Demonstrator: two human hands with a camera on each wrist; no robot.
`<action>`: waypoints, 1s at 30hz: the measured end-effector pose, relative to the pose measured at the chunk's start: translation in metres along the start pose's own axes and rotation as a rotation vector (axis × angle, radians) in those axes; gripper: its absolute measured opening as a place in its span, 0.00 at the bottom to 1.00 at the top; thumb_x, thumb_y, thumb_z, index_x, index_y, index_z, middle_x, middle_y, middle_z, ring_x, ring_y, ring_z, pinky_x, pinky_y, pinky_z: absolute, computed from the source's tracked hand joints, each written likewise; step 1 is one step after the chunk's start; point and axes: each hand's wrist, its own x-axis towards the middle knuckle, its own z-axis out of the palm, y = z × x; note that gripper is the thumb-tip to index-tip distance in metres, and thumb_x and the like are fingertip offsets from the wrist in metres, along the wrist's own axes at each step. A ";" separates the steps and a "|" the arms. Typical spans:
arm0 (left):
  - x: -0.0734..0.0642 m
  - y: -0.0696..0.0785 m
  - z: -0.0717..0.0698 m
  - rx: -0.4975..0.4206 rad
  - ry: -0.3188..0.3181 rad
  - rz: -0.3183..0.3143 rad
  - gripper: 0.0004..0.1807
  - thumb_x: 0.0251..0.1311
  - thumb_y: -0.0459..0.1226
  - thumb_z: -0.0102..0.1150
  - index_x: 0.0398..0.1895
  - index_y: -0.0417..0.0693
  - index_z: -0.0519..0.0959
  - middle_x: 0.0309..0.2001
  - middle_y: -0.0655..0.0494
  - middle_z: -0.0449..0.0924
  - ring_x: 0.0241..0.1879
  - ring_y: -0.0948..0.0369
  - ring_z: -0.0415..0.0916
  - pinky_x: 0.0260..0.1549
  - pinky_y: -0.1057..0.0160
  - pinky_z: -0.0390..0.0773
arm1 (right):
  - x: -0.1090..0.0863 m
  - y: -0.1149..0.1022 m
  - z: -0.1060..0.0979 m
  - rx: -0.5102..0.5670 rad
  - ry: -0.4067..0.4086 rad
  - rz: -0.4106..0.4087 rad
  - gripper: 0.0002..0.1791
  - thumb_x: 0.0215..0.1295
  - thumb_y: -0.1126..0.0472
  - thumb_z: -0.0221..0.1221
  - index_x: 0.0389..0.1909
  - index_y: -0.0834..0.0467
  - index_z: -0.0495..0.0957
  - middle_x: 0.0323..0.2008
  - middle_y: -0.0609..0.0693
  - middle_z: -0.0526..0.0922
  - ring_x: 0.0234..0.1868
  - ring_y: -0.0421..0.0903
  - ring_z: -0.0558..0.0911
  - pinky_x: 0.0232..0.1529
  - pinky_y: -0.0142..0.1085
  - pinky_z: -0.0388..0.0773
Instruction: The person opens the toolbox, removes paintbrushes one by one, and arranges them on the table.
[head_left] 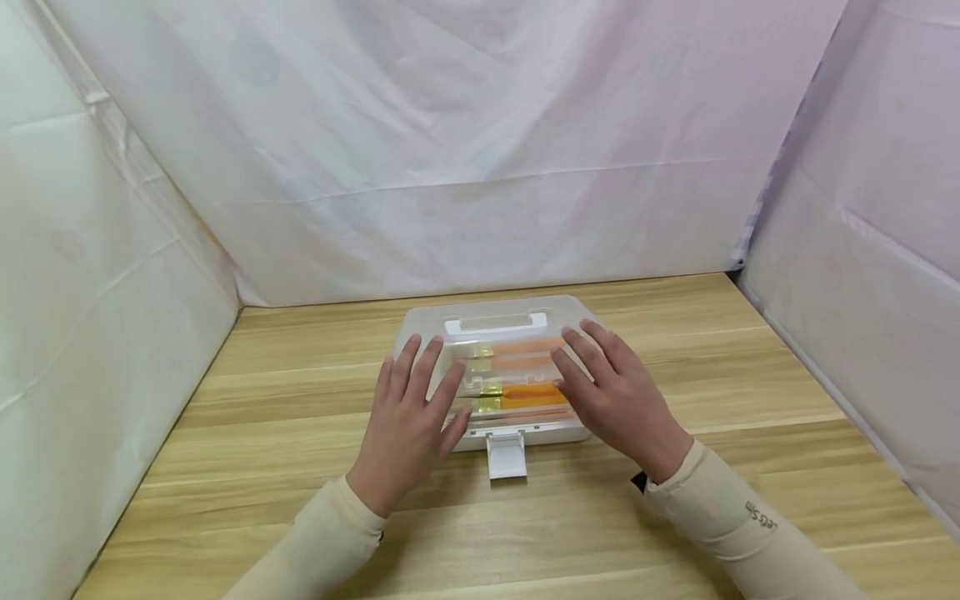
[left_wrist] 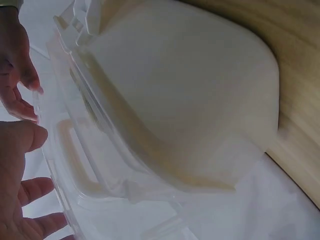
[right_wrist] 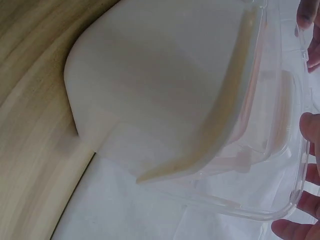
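Note:
A plastic storage box (head_left: pixel 423 321) with a clear lid and whitish base lies flat before me. Its white front latch (head_left: pixel 507 460) sticks out undone over the tabletop, and a carry handle (head_left: pixel 538 322) lies at the far side. Orange items (head_left: pixel 534 395) with gold-coloured bands show through the lid. My left hand (head_left: pixel 401 429) spreads its fingers over the box's left part; my right hand (head_left: pixel 622 404) reaches over the right part, fingers slightly bent. Both wrist views show fingertips right at the clear lid, with the pale base (left_wrist: pixel 195 90) below it.
A wood-grain table (head_left: pixel 285 433) extends around the box. White cloth hangs as a back wall (head_left: pixel 450 150), with more cloth along the left side (head_left: pixel 97 250) and right side (head_left: pixel 877 233).

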 end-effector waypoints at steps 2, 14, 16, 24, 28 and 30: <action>-0.003 0.000 -0.001 0.000 0.004 0.002 0.29 0.59 0.48 0.63 0.61 0.43 0.73 0.68 0.35 0.62 0.70 0.36 0.55 0.56 0.32 0.64 | 0.002 0.001 -0.001 0.000 -0.005 0.003 0.18 0.78 0.58 0.49 0.51 0.69 0.78 0.55 0.68 0.78 0.57 0.68 0.77 0.55 0.56 0.75; -0.017 -0.005 -0.005 -0.005 0.032 -0.001 0.30 0.62 0.52 0.57 0.59 0.41 0.73 0.69 0.31 0.60 0.69 0.32 0.55 0.56 0.36 0.65 | 0.015 0.006 -0.004 0.023 -0.053 0.035 0.20 0.80 0.58 0.43 0.53 0.69 0.77 0.56 0.68 0.78 0.59 0.67 0.76 0.58 0.54 0.73; -0.018 -0.005 -0.006 -0.003 0.021 -0.007 0.32 0.57 0.51 0.62 0.60 0.41 0.73 0.69 0.31 0.59 0.70 0.33 0.54 0.57 0.36 0.65 | 0.017 0.008 -0.005 0.014 -0.084 0.036 0.21 0.81 0.57 0.42 0.53 0.69 0.77 0.56 0.68 0.78 0.60 0.66 0.75 0.60 0.53 0.72; -0.022 -0.003 -0.006 -0.009 0.006 -0.027 0.30 0.68 0.54 0.49 0.61 0.42 0.72 0.70 0.31 0.58 0.71 0.33 0.53 0.57 0.35 0.65 | 0.025 0.021 -0.012 0.024 -0.177 0.039 0.18 0.77 0.59 0.51 0.56 0.68 0.75 0.58 0.67 0.77 0.62 0.64 0.74 0.62 0.51 0.70; -0.023 -0.003 -0.006 -0.008 -0.006 -0.032 0.30 0.66 0.54 0.52 0.62 0.42 0.72 0.71 0.31 0.57 0.71 0.33 0.52 0.58 0.36 0.64 | 0.029 0.026 -0.012 0.015 -0.180 0.033 0.23 0.61 0.65 0.67 0.55 0.69 0.75 0.57 0.66 0.78 0.62 0.63 0.74 0.62 0.50 0.70; -0.023 -0.003 -0.006 -0.009 -0.007 -0.033 0.30 0.64 0.53 0.54 0.62 0.42 0.72 0.71 0.31 0.57 0.71 0.33 0.52 0.58 0.36 0.64 | 0.031 0.027 -0.012 0.003 -0.176 0.026 0.26 0.55 0.66 0.71 0.54 0.69 0.75 0.57 0.66 0.79 0.63 0.63 0.74 0.62 0.49 0.70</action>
